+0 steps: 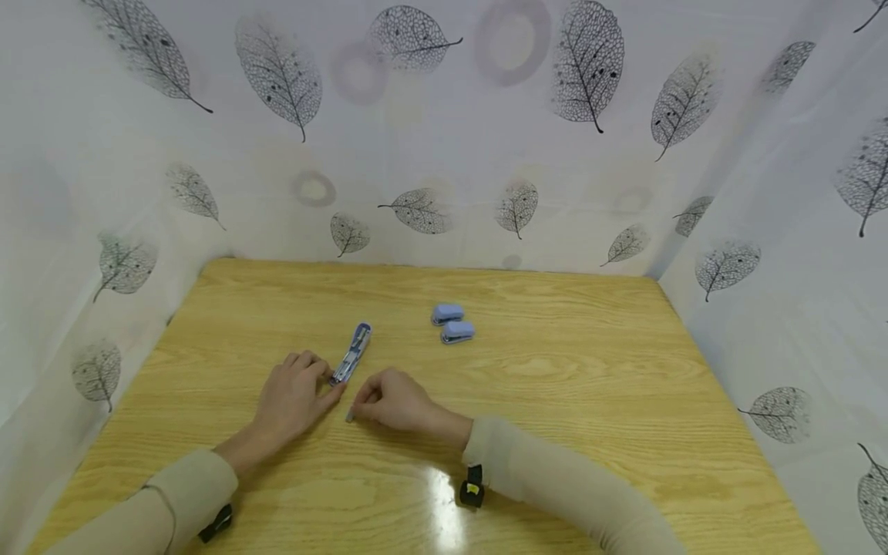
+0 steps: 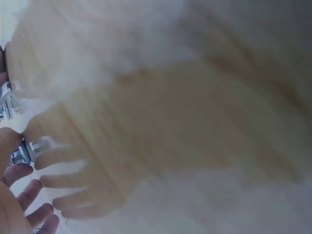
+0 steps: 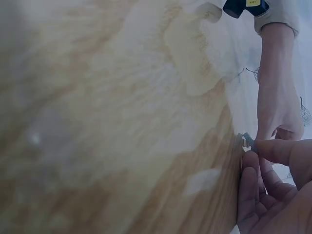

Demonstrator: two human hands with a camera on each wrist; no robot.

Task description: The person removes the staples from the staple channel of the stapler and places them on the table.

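Observation:
A slim stapler (image 1: 351, 354), its top swung open so the metal inside shows, lies slanted on the wooden table. My left hand (image 1: 294, 393) holds its near end, and in the left wrist view thumb and forefinger pinch that end of the stapler (image 2: 19, 154). Just to the right, my right hand (image 1: 395, 401) pinches a small grey strip of staples (image 1: 350, 415) low over the tabletop. The right wrist view shows this staple strip (image 3: 249, 142) between thumb and forefinger, with the other fingers curled.
Two small blue staplers (image 1: 447, 313) sit side by side farther back, right of the open one. The wood-grain table (image 1: 590, 370) is bordered at the back and sides by a pale curtain (image 1: 444, 139) printed with leaves.

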